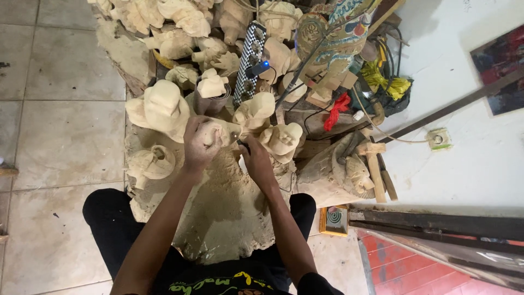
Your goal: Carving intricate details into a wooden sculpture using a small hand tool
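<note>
Carving (221, 131) is being shaped: left hand (200, 145) fingers clamping it, right hand (255, 158) fingers gripping a small tool (240, 143), needing controlled cuts.

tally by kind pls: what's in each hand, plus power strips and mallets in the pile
Pale wood carving, in the left hand: 1
Small dark tool, in the right hand: 1
Checkered power strip: 1
Wooden mallet: 1
Total: 4
</note>
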